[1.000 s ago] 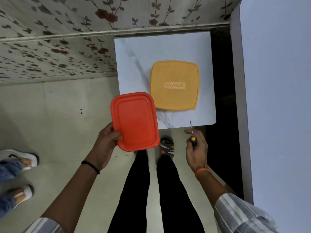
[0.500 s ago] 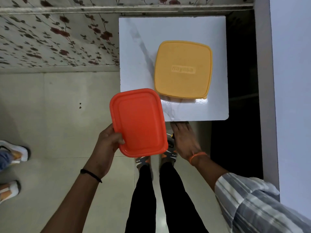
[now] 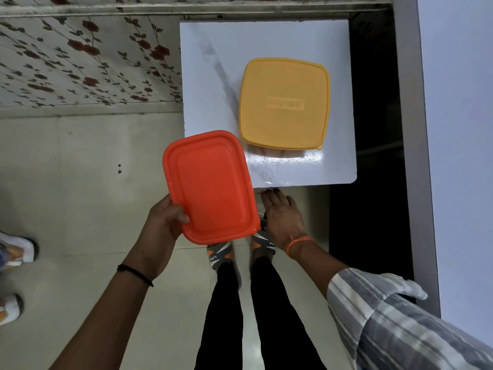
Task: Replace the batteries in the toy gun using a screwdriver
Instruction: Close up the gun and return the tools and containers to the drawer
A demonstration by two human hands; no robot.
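My left hand (image 3: 162, 225) grips the near left corner of a red lidded box (image 3: 210, 188), held over the floor with its far corner above the white marble-look table (image 3: 213, 62). My right hand (image 3: 282, 217) is palm down just below the table's near edge, fingers pointing at it. Only a small yellow and black bit of the screwdriver (image 3: 264, 216) peeks out at the hand's left side; the rest is hidden under the palm. A yellow lidded box (image 3: 284, 102) sits on the table's right half. No toy gun or batteries are visible.
A flower-patterned wall (image 3: 80, 62) runs behind and to the left of the table. A tall pale surface (image 3: 458, 129) stands on the right, with a dark gap between it and the table. Another person's white shoes (image 3: 16, 249) are at the left edge. My feet are below the table.
My right hand turned palm down and moved left to the table's near edge, hiding the screwdriver that stood upright in it. The red box stayed in my left hand.
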